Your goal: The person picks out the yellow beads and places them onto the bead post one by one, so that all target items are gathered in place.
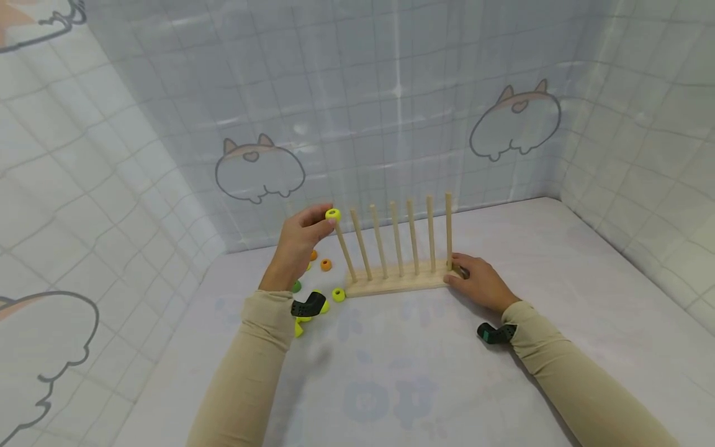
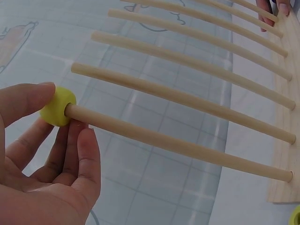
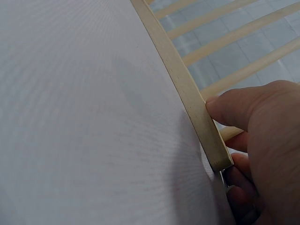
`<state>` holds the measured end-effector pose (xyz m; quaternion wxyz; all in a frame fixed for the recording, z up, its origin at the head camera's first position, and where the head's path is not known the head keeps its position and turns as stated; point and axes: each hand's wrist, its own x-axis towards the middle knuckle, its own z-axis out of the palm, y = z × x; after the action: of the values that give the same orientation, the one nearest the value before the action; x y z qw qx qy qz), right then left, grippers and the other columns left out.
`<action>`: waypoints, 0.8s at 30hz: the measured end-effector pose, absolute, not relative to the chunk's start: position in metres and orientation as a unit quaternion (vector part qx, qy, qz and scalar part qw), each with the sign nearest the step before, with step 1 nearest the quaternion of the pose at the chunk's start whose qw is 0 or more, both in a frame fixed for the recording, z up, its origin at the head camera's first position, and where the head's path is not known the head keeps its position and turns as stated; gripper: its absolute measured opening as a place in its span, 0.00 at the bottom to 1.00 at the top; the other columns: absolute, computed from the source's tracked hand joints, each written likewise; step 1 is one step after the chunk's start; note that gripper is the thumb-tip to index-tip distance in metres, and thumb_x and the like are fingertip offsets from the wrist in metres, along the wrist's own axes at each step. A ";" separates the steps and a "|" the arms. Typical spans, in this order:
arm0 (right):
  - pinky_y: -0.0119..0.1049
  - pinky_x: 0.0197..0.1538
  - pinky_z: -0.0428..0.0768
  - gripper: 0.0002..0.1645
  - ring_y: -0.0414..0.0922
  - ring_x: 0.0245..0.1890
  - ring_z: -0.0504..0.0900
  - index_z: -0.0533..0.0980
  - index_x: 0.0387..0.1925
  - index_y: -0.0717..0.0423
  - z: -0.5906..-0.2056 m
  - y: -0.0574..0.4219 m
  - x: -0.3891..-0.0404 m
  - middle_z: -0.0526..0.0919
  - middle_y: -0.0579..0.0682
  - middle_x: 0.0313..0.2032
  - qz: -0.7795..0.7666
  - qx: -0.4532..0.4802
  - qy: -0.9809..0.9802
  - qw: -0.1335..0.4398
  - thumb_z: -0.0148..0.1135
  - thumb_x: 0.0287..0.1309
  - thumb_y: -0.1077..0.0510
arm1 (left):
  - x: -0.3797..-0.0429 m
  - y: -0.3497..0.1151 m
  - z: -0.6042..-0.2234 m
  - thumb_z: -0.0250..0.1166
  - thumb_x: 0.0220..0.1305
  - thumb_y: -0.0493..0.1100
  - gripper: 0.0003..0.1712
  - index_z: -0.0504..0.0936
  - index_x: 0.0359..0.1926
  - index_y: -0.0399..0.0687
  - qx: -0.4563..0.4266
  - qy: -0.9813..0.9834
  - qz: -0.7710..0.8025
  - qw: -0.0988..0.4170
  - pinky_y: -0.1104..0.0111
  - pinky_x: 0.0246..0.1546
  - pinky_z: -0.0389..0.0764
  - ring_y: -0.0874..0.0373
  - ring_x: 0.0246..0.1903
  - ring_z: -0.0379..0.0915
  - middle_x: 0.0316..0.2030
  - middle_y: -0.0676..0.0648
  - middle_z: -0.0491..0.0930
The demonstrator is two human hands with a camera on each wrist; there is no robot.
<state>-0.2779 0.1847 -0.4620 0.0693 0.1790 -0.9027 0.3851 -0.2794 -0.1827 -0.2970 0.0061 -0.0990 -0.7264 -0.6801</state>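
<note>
A pale wooden rack point(image 1: 402, 282) with a row of several upright pegs stands on the table. At the tip of its leftmost peg point(image 2: 178, 143), my left hand point(image 1: 301, 239) pinches a yellow bead point(image 2: 58, 107) between thumb and fingers. The peg's end sits at the bead's hole. My right hand point(image 1: 480, 282) grips the right end of the rack's base point(image 3: 201, 124), thumb on the front edge and fingers behind. The other pegs show no beads on them.
Near the rack's left end lie a loose yellow bead point(image 1: 338, 295), an orange bead point(image 1: 326, 265) and a green bead point(image 1: 296, 286). More yellow pieces point(image 1: 298, 328) are partly hidden by the left wrist. A tile-patterned wall point(image 1: 357, 124) rises behind the table.
</note>
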 end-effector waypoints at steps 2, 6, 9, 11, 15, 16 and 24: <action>0.60 0.69 0.63 0.31 0.64 0.68 0.65 0.74 0.63 0.66 -0.463 0.184 -0.278 0.69 0.62 0.68 0.386 0.182 -0.902 0.068 0.65 0.66 0.52 | -0.280 -0.183 -0.298 0.66 0.69 0.38 0.27 0.73 0.68 0.44 -0.091 -0.726 -0.682 0.007 0.58 0.66 0.70 0.48 0.59 0.72 0.60 0.43 0.74; 0.60 0.69 0.63 0.30 0.64 0.68 0.65 0.75 0.62 0.66 -0.463 0.184 -0.278 0.69 0.62 0.68 0.387 0.184 -0.901 0.071 0.66 0.66 0.51 | -0.280 -0.183 -0.300 0.66 0.68 0.38 0.27 0.74 0.67 0.43 -0.083 -0.722 -0.687 0.007 0.60 0.65 0.72 0.49 0.58 0.73 0.60 0.43 0.75; 0.61 0.68 0.64 0.29 0.65 0.68 0.66 0.76 0.61 0.66 -0.462 0.185 -0.277 0.69 0.63 0.68 0.390 0.184 -0.899 0.073 0.66 0.66 0.52 | -0.280 -0.183 -0.301 0.67 0.68 0.39 0.27 0.75 0.67 0.43 -0.085 -0.722 -0.687 0.007 0.62 0.64 0.73 0.49 0.58 0.73 0.59 0.44 0.75; 0.61 0.68 0.64 0.28 0.65 0.68 0.66 0.76 0.61 0.66 -0.461 0.185 -0.277 0.69 0.63 0.68 0.392 0.184 -0.898 0.073 0.66 0.66 0.52 | -0.279 -0.183 -0.300 0.67 0.68 0.39 0.27 0.74 0.66 0.42 -0.088 -0.721 -0.687 0.007 0.63 0.63 0.73 0.49 0.58 0.73 0.59 0.44 0.75; 0.61 0.68 0.64 0.28 0.65 0.68 0.66 0.76 0.61 0.66 -0.458 0.185 -0.276 0.69 0.63 0.68 0.396 0.184 -0.897 0.069 0.66 0.66 0.54 | -0.278 -0.183 -0.299 0.67 0.68 0.39 0.27 0.75 0.66 0.42 -0.092 -0.724 -0.684 0.008 0.64 0.63 0.73 0.49 0.57 0.73 0.58 0.44 0.75; 0.61 0.68 0.64 0.28 0.65 0.68 0.66 0.76 0.61 0.67 -0.458 0.184 -0.276 0.69 0.63 0.68 0.396 0.185 -0.897 0.068 0.66 0.66 0.54 | -0.278 -0.183 -0.300 0.67 0.68 0.39 0.27 0.75 0.66 0.42 -0.092 -0.723 -0.684 0.008 0.64 0.63 0.73 0.49 0.57 0.73 0.58 0.44 0.75; 0.61 0.68 0.63 0.29 0.65 0.68 0.65 0.75 0.62 0.68 -0.457 0.183 -0.274 0.68 0.64 0.68 0.398 0.184 -0.896 0.067 0.66 0.66 0.54 | -0.279 -0.183 -0.300 0.67 0.68 0.41 0.26 0.75 0.66 0.43 -0.088 -0.738 -0.669 0.018 0.63 0.62 0.73 0.51 0.57 0.74 0.59 0.44 0.76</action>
<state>-0.2742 0.1835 -0.4567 0.0665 0.1841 -0.8963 0.3979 -0.2791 -0.1832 -0.2998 0.0184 -0.0884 -0.7381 -0.6686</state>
